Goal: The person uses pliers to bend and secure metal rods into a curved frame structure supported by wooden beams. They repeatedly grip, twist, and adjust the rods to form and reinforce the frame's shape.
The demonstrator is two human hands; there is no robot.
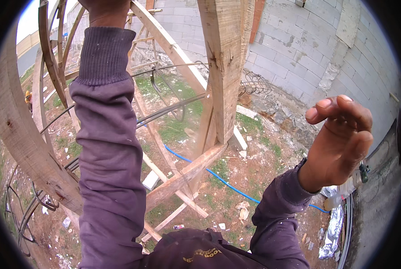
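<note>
Reaching up with the left hand (106, 11) to the upper edge of the view, showing only its lower part and wrist, with the fingers lost beyond that edge. Cannot tell its opening, nor its hold on anything. Having just beside it, on its right, the top of a slanting pale board (167, 41), running down to an upright timber post (225, 67); cannot tell touch from gap there. Holding up the right hand (337, 141) well apart from the post, partly open, with bent fingers and nothing visible in its grasp. Facing a wooden frame (214, 154) straight ahead and to the left, made up of the post, the board, a sloping crosspiece (187, 177) meeting the foot of the post, and a broad plank (12, 112) to the left of the left sleeve (106, 134). Looking past dark metal rods (171, 110), passing between sleeve and post, down to littered, patchily grassy ground (229, 213), crossed by a blue hose (223, 180). Having a grey block wall (285, 49) ahead and to the right, with crumpled silvery foil (333, 228) lower in the view than the right hand.
</note>
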